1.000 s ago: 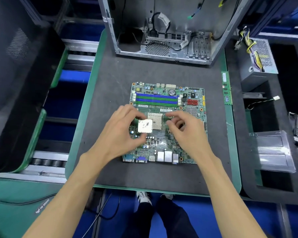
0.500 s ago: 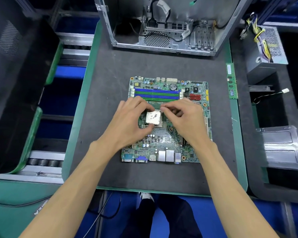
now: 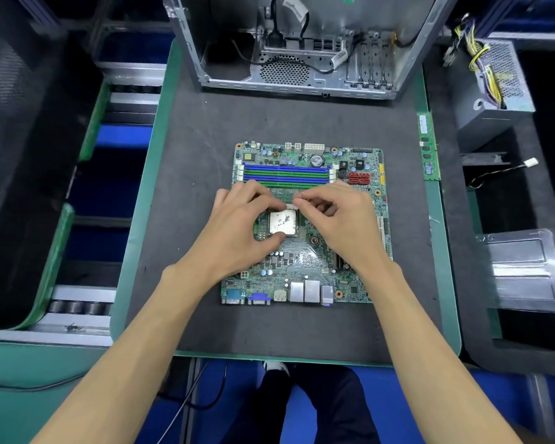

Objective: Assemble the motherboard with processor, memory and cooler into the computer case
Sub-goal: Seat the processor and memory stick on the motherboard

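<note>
A green motherboard [image 3: 305, 274] lies flat on the dark mat [image 3: 205, 149], its blue and green memory slots [image 3: 285, 175] toward the far side. A square silver processor [image 3: 282, 222] with dried paste marks sits over the socket at the board's middle. My left hand [image 3: 237, 232] pinches the processor between forefinger at its far edge and thumb at its near edge. My right hand [image 3: 337, 219] hovers just right of the socket, fingers curled, thumb and forefinger pinched together at the socket's far right corner; what they hold is too small to tell. The open metal computer case [image 3: 302, 43] stands at the back.
A loose memory stick [image 3: 428, 147] lies on the mat's right border. A grey power supply [image 3: 491, 88] with yellow wires sits at the far right. A clear plastic tray [image 3: 526, 270] rests at the right. Roller conveyor rails [image 3: 80, 307] run along the left.
My left hand carried the processor from left of the socket onto it. My right hand moved in toward the socket's far right corner. The camera tilted closer over the board.
</note>
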Tool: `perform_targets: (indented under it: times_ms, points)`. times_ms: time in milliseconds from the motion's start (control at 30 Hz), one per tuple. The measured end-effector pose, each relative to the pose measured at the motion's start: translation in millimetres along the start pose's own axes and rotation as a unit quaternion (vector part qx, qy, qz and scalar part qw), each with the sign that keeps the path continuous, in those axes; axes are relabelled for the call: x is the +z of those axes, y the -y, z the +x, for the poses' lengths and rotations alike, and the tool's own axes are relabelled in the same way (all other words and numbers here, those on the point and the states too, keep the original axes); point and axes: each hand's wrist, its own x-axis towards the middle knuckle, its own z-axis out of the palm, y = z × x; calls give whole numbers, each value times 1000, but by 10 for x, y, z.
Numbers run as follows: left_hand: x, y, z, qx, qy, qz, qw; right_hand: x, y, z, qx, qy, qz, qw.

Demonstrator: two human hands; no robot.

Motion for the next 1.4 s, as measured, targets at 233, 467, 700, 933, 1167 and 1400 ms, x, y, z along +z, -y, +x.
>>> perform_targets:
  times_ms: [233, 467, 700, 933, 1167, 1400]
  points:
    - [-35, -19, 5, -2, 17, 9, 1000, 4, -7, 0, -6, 2, -2, 1000]
    - [-46, -70, 17, -8, 10, 43, 999, -3, -3, 0, -2, 1, -3, 1000]
    - [-70, -115, 41, -21, 20, 37, 999, 3, -15, 5, 0, 2, -1, 1000]
    - [-71, -202, 81, -44, 24, 91, 995, 27, -30, 5, 1, 2, 4, 1000]
    - [-22, -178, 33, -85, 10, 37, 996, 23, -3, -2, 0, 5, -3, 1000]
    - [90, -265, 131, -213, -49, -49, 975, 1, 23, 1, 18, 12, 2, 1000]
